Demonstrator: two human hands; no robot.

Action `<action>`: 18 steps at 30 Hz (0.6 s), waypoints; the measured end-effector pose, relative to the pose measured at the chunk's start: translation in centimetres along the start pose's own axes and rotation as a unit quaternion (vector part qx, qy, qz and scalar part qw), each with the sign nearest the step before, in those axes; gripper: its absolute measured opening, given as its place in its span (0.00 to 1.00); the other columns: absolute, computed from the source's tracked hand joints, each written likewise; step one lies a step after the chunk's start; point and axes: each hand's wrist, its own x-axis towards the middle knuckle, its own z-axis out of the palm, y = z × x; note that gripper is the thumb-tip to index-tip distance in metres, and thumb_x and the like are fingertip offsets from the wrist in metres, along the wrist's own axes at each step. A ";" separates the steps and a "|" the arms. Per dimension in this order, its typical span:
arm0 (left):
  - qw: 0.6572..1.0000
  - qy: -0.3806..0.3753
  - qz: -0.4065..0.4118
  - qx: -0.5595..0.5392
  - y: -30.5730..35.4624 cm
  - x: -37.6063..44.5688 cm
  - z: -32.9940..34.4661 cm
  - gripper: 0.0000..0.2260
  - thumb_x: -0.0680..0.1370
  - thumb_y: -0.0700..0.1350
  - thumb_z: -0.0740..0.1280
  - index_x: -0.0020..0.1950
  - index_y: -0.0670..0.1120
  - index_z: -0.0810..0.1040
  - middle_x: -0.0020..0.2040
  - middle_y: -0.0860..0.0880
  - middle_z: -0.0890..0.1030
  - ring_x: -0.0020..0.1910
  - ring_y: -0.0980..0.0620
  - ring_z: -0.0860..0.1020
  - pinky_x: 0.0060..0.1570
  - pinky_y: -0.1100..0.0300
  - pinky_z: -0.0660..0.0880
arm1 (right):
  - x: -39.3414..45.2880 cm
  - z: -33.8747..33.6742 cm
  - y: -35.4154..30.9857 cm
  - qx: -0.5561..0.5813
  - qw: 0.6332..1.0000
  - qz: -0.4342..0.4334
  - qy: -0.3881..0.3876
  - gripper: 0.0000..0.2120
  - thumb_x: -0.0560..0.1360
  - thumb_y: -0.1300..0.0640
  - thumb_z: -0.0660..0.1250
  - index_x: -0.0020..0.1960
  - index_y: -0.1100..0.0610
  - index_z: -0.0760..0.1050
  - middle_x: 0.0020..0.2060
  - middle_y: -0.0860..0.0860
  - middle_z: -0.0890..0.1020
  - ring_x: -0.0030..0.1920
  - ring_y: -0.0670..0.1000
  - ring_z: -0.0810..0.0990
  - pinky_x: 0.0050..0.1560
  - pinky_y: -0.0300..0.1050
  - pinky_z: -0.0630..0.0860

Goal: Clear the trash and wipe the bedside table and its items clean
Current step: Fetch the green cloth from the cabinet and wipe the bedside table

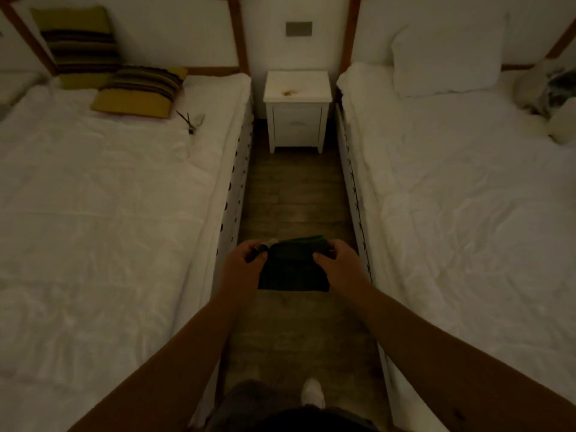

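a dim room seen from a camera worn on a person's head, looking forward and down a narrow aisle of wood floor (293, 194) between two beds. nearest the viewer, a white shoe (312, 392) shows at the bottom, and two bare forearms reach out ahead.

the left hand (244, 260) and the right hand (338, 261) hold a dark cloth (293, 269) between them at about waist height over the floor. each hand pinches one upper corner, thumb on the near face and fingers curled behind, so the cloth hangs down as a folded rectangle with its long side running left to right. something pale and small peeks out of the left hand beside the cloth; it is too dim to say what it is.

on the left lies a bed (103, 213) with rumpled white sheets, two striped cushions (140, 90) near its head, and a small dark twig-like thing (188, 121) on the sheet. on the right lies another white bed (467, 198) with a white pillow (447, 57).

straight ahead, at the far end of the aisle against the wall, stands the white bedside table (297, 120), well apart from the hands. its top carries a small brownish scrap (288, 92) near the centre and faint stains around it. the table sits dead centre, so neither hand is clearly nearer; the person would likely need to walk forward before either the scrap or the top comes within reach of the cloth.
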 end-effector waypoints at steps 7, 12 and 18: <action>1.000 -0.004 0.002 -0.023 3.1 13.3 1.1 0.10 0.79 0.40 0.65 0.49 0.56 0.77 0.46 0.53 0.80 0.49 0.53 0.78 0.52 0.57 0.76 | 13.1 -0.8 -4.4 0.014 1.000 0.003 0.009 0.08 0.75 0.52 0.69 0.52 0.47 0.72 0.48 0.48 0.79 0.48 0.49 0.80 0.48 0.50 0.81; 1.000 -0.013 -0.013 -0.025 3.8 25.2 0.5 0.08 0.79 0.42 0.66 0.53 0.54 0.79 0.48 0.52 0.81 0.51 0.52 0.79 0.55 0.53 0.77 | 23.9 0.3 -8.1 -0.008 1.000 -0.005 0.013 0.09 0.75 0.52 0.69 0.53 0.46 0.72 0.47 0.45 0.79 0.46 0.45 0.80 0.41 0.40 0.79; 0.999 -0.020 -0.027 -0.010 7.0 39.4 -1.1 0.08 0.78 0.42 0.66 0.56 0.50 0.80 0.50 0.48 0.82 0.52 0.47 0.79 0.56 0.44 0.77 | 36.2 1.1 -14.1 0.014 1.000 0.017 0.007 0.12 0.76 0.53 0.69 0.58 0.51 0.74 0.50 0.48 0.80 0.50 0.50 0.80 0.50 0.50 0.81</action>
